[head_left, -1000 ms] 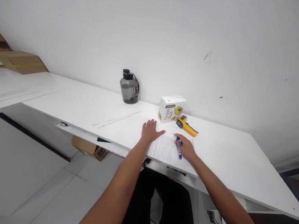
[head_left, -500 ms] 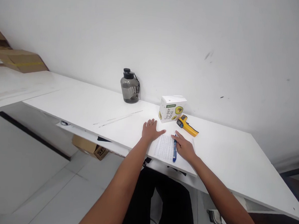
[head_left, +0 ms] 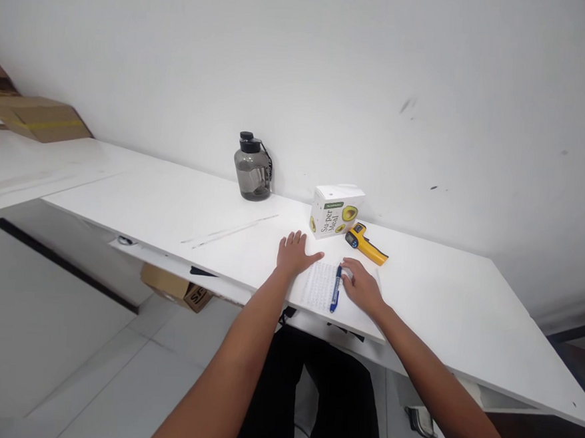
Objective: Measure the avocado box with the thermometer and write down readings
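Observation:
A sheet of paper [head_left: 320,289] covered in handwriting lies at the table's front edge. My left hand [head_left: 293,254] rests flat at its upper left, fingers spread and thumb pointing right, holding nothing. A blue marker [head_left: 335,290] lies lengthwise on the sheet, right of the written lines. Just right of it is my right hand [head_left: 362,285], its fingers loosely bent and apart; the fingertips are close to the marker's upper end, and whether they touch it is hard to see. Behind the hands stand a white Super Meal box [head_left: 335,212] with avocado pictures and a yellow infrared thermometer [head_left: 367,244].
A grey translucent water jug [head_left: 254,168] with a black lid stands against the wall. Cardboard boxes [head_left: 44,119] sit at the far left of the white table [head_left: 174,191]. Another carton [head_left: 173,287] is below the tabletop.
The marker has shifted slightly left and now tilts a little, its lower end to the left. My right hand's fingers have come off it. My left hand has stayed in place.

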`<state>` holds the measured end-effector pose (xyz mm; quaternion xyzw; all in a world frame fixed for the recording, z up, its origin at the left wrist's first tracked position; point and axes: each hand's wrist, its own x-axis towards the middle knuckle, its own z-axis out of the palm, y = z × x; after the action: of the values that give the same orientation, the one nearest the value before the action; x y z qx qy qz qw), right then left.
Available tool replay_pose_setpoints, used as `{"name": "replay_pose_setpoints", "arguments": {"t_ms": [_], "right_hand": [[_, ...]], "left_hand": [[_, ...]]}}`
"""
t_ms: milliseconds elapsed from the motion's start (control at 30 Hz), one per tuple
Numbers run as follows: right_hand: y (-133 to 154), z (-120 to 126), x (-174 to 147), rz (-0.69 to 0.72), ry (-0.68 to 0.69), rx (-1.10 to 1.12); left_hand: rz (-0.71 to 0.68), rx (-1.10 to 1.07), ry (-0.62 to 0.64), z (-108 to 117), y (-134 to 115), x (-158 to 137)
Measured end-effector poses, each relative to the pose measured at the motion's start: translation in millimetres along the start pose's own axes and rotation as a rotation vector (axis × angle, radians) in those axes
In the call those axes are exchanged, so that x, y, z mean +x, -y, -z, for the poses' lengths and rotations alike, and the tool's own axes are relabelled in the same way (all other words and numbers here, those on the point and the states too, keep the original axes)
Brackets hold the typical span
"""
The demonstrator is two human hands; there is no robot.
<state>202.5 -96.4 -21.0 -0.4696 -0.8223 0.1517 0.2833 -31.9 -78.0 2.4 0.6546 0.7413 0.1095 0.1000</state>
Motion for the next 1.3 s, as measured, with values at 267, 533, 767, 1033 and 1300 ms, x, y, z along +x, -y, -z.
{"name": "replay_pose_setpoints", "arguments": {"t_ms": [267,533,767,1033,1300], "right_hand": [[-1.7,2.1,-3.5,0.188,0.02,-0.047],[-5.5,16.0,0.1,0.169,-0.122,0.012],[-4.2,55.0,63.0,-0.379,0.062,-0.338],[-5.8,28.9,86.2,-0.642,0.049,-0.274],[-6.5,13.6,70.6,-0.504,-0.101,-0.312]], "left_hand": [[-0.005,-0.009,0.005,3.3,-1.5,-2.3],[-0.01,-0.041,-0.013,-0.6,0.6,1.5],[-0.033,-0.069,-0.04,-3.7,4.1,3.2],[0.012,-0.172,-0.049,0.6,2.5,3.9],[0.046,-0.186,-0.107,0.5,-0.6,10.1]]}}
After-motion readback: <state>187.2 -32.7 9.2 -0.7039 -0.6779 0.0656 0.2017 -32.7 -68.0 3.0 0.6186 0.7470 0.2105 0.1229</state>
